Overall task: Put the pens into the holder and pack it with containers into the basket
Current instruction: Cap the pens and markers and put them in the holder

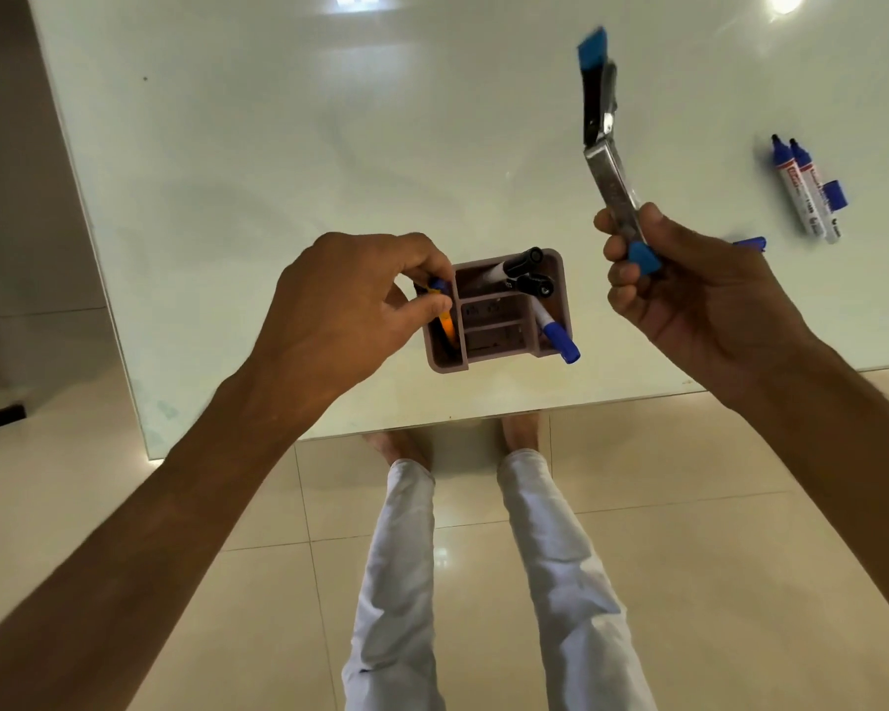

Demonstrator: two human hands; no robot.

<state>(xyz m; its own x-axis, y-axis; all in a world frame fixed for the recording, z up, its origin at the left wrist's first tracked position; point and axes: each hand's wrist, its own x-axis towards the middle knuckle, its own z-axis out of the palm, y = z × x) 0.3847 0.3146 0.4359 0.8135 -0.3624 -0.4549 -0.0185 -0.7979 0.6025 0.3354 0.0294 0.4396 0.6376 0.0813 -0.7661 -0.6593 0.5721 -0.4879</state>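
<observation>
A mauve pen holder point(501, 338) with several compartments stands near the table's front edge. Two black-capped markers point(524, 272) lean in its back compartment, and a blue-capped marker point(558, 336) sticks out at its right. My left hand point(350, 310) pinches an orange pen with a blue cap point(440, 300) over the holder's left compartment. My right hand point(689, 289) holds up a metal stapler with blue ends point(606, 161), swung open, to the right of the holder. Two blue markers point(807, 189) lie on the table at the far right.
The white glossy table point(278, 171) ends just in front of the holder. A small blue cap or pen end point(750, 243) peeks out behind my right hand. Below are my legs in white trousers point(483, 582) and a tiled floor.
</observation>
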